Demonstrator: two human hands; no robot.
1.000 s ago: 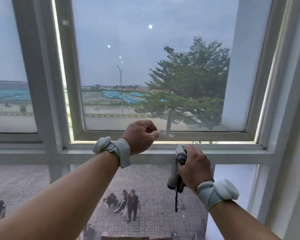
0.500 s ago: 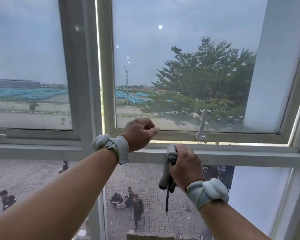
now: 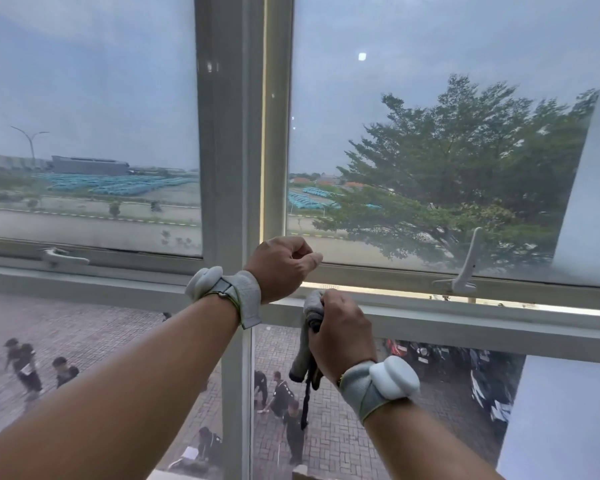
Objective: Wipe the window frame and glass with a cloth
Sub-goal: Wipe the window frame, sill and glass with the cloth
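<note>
A white window frame [image 3: 229, 133] divides several glass panes [image 3: 413, 133]. My right hand [image 3: 342, 330] grips a bunched grey cloth [image 3: 309, 327] against the horizontal rail, a dark cord hanging below it. My left hand [image 3: 281, 265] is a closed fist holding nothing, raised in front of the lower edge of the right sash, just right of the vertical post. Both wrists wear grey bands with white pods.
A white latch handle [image 3: 466, 268] stands upright on the right sash's bottom rail; another handle [image 3: 65, 258] lies flat on the left sash. The right sash stands slightly ajar, with a bright gap along its edges. People and parked motorbikes show far below through the lower glass.
The view has swung left, so the vertical post now sits at centre. My left hand has drifted away from the upright handle; the right hand keeps the cloth on the rail.
</note>
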